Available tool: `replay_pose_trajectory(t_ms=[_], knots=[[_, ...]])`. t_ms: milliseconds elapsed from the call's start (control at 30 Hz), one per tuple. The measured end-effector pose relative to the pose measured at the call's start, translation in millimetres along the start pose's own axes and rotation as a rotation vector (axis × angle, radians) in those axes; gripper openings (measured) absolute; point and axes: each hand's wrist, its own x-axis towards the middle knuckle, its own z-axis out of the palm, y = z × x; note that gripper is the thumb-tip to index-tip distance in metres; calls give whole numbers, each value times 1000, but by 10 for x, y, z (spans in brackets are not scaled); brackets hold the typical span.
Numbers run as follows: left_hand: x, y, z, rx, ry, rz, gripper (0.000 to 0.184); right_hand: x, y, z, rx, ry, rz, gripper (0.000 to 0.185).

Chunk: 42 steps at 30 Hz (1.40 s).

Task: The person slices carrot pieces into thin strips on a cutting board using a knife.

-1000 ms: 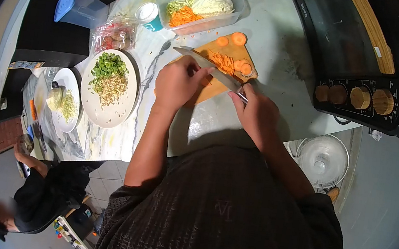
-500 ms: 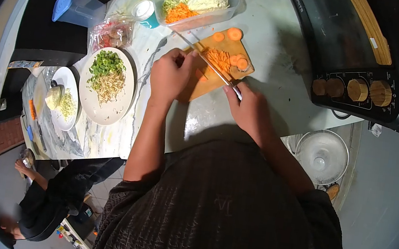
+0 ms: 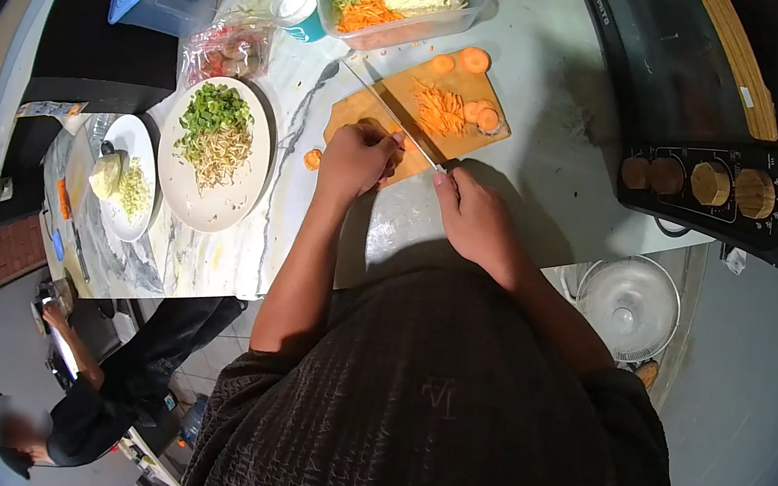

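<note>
My right hand (image 3: 476, 213) is closed around the handle of a kitchen knife (image 3: 389, 110), whose long blade slants across a wooden cutting board (image 3: 355, 109). On the board's near left part, my left hand (image 3: 357, 162) is bunched with its fingers curled over a carrot piece (image 3: 398, 138), mostly hidden by them. Beyond the blade lies a small heap of carrot strips (image 3: 439, 112). Carrot slices (image 3: 487, 120) rest beside the heap, and two more rounds (image 3: 475, 60) sit at the far corner. An orange carrot piece (image 3: 312, 159) is by the board's left edge.
A clear container (image 3: 416, 38) holding shredded vegetables stands beyond the board. To the left are an oval plate (image 3: 211, 215) of greens and sprouts, a smaller white plate (image 3: 128, 226) and a plastic bag (image 3: 228, 50). A black oven (image 3: 693, 175) stands right. Another person (image 3: 87, 410) is lower left.
My left hand has moved lower on the board, its fingers now curled over a carrot piece. The knife has shifted slightly away from the carrot strips. An orange piece now shows at the board's left.
</note>
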Motion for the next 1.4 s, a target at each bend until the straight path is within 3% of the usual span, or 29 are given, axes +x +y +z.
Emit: replay_pose_trajectory(t_ms=[733,1400], knots=[[8,67,-21,-48,-47,-66,28,39,-138,84,-202,-11,92,34],[38,-51,28,-99,-29,31,24,47,-10,86,-292,2,85,36]])
